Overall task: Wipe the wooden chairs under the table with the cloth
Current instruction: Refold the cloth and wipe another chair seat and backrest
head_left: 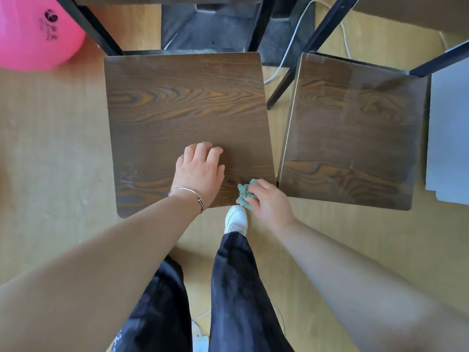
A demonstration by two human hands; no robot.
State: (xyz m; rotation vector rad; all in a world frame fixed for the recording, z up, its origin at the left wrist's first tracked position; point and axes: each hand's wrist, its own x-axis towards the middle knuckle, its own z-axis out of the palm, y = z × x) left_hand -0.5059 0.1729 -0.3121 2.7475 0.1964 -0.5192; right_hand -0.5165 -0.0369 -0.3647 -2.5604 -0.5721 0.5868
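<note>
**Q:** Locating the cloth first: where is it?

**A:** The green cloth [245, 194] is bunched in the right hand [270, 201], whose fingers curl round it. The cloth touches the near right corner of the left chair [177, 97] seat.

**Q:** State of the left hand?

**A:** The left hand [199, 171] rests palm down on the same seat, close to its near edge. The fingers are bent, tips on the wood, and hold nothing. A silver bracelet [187, 193] sits on the wrist.

**Q:** Position of the second seat?

**A:** The right chair [355, 123] stands just beside the left chair, with a narrow gap between their side edges.

**Q:** Surroundings?

**A:** Both chairs stand on a pale wood floor [50, 148]. A white shoe [236, 219] is on the floor at the near edge of the left chair, directly below the cloth. A pink ball [33, 31] lies beyond that chair's far left corner. Black table legs [312, 47] stand past the far edges of both chairs. A white cable [291, 44] runs across the floor between the legs.
</note>
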